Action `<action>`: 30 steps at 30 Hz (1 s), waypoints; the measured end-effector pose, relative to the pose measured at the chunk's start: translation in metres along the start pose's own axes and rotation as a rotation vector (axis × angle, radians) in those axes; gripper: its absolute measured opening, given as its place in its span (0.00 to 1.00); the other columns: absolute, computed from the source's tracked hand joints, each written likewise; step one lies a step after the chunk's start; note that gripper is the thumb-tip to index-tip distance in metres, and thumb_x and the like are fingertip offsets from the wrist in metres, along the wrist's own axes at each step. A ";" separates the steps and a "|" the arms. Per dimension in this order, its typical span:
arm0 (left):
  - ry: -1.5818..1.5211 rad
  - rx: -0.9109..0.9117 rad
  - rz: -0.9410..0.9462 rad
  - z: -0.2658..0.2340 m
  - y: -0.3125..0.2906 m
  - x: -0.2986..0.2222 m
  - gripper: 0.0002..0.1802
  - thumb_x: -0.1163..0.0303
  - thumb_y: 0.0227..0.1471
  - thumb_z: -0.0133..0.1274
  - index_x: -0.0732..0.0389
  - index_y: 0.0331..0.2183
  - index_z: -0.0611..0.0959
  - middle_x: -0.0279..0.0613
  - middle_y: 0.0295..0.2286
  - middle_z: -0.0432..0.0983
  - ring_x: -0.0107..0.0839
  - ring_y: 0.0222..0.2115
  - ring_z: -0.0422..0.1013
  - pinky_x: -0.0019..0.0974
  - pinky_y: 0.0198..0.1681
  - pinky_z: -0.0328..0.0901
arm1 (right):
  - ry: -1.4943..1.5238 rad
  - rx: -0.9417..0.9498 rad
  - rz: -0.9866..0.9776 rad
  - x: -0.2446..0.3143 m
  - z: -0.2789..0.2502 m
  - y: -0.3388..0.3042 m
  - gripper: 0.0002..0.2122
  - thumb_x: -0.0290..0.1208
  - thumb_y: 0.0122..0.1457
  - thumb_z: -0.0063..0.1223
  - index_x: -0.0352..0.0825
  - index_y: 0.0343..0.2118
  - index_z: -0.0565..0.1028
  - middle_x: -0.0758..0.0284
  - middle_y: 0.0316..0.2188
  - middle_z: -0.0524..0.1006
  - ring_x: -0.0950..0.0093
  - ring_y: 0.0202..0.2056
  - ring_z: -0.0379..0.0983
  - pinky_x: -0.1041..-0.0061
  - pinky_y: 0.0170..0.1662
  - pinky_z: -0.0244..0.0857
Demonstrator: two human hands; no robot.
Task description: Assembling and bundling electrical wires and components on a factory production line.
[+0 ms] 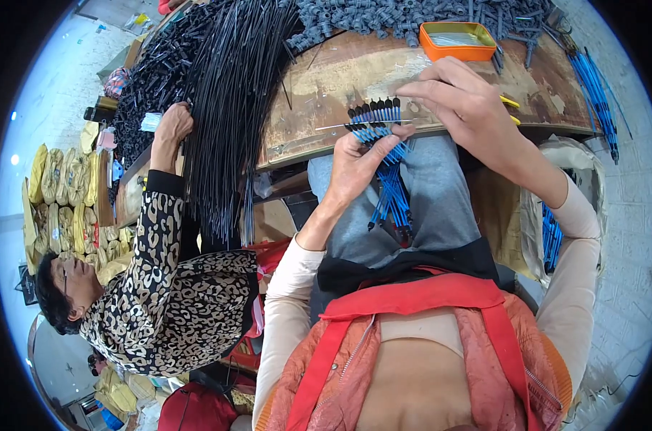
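Note:
My left hand (356, 167) is closed around a bundle of thin blue rods with black tips (389, 185), above my lap at the table edge. The black tips stand in a row above my fingers, and the lower ends fan out over my thighs. A thin straight metal wire (330, 128) lies crosswise over the rods, just below the tips. Close to the right end of that row, my right hand (473, 104) has its thumb and fingers drawn together. Whatever is between those fingertips is too small to make out.
An orange tin (458, 53) with thin pale pieces stands on the worn wooden table (326, 93). Grey plastic fittings (369, 18) are heaped behind; long black rods (225, 108) lie left. A co-worker's hand (173, 123) reaches into black parts. Blue rods (595, 93) rest at right.

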State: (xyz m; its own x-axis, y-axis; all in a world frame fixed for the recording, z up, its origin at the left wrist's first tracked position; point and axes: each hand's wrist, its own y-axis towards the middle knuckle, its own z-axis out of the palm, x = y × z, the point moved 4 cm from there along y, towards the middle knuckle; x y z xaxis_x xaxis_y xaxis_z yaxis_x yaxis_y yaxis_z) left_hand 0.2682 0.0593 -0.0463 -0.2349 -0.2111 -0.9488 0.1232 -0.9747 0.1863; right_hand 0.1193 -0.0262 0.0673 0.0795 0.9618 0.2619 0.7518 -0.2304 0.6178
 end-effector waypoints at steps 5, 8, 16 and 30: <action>0.025 -0.004 -0.019 -0.001 0.002 0.000 0.10 0.77 0.58 0.52 0.68 0.42 0.81 0.44 0.40 0.80 0.28 0.43 0.74 0.32 0.49 0.67 | -0.017 -0.035 0.026 0.001 0.006 -0.002 0.15 0.18 0.50 0.54 0.34 0.43 0.77 0.62 0.33 0.72 0.65 0.38 0.70 0.69 0.40 0.65; 0.022 0.001 -0.027 0.000 0.003 -0.003 0.10 0.76 0.58 0.51 0.68 0.42 0.81 0.44 0.40 0.80 0.29 0.43 0.74 0.32 0.49 0.67 | -0.029 -0.050 -0.006 0.001 0.006 0.001 0.16 0.19 0.49 0.54 0.33 0.43 0.77 0.63 0.33 0.71 0.64 0.37 0.69 0.69 0.39 0.65; -0.023 0.001 -0.014 0.000 0.003 0.002 0.10 0.76 0.58 0.51 0.68 0.41 0.81 0.44 0.40 0.80 0.29 0.43 0.74 0.32 0.49 0.67 | -0.126 -0.042 -0.103 0.006 0.005 0.000 0.17 0.18 0.49 0.53 0.33 0.44 0.76 0.63 0.33 0.71 0.65 0.36 0.69 0.69 0.38 0.64; 0.009 0.018 -0.010 0.002 0.002 0.003 0.09 0.75 0.58 0.52 0.67 0.41 0.82 0.42 0.39 0.81 0.29 0.42 0.75 0.32 0.47 0.68 | 0.056 -0.029 0.008 0.001 0.008 -0.003 0.14 0.17 0.55 0.51 0.34 0.45 0.77 0.62 0.36 0.72 0.67 0.36 0.71 0.73 0.38 0.65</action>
State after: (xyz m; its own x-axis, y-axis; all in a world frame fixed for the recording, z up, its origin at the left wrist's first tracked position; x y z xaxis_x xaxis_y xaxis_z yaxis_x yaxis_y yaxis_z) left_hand 0.2656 0.0569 -0.0486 -0.2274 -0.2008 -0.9529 0.1033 -0.9780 0.1814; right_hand 0.1228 -0.0232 0.0601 0.0480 0.9502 0.3081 0.7320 -0.2433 0.6364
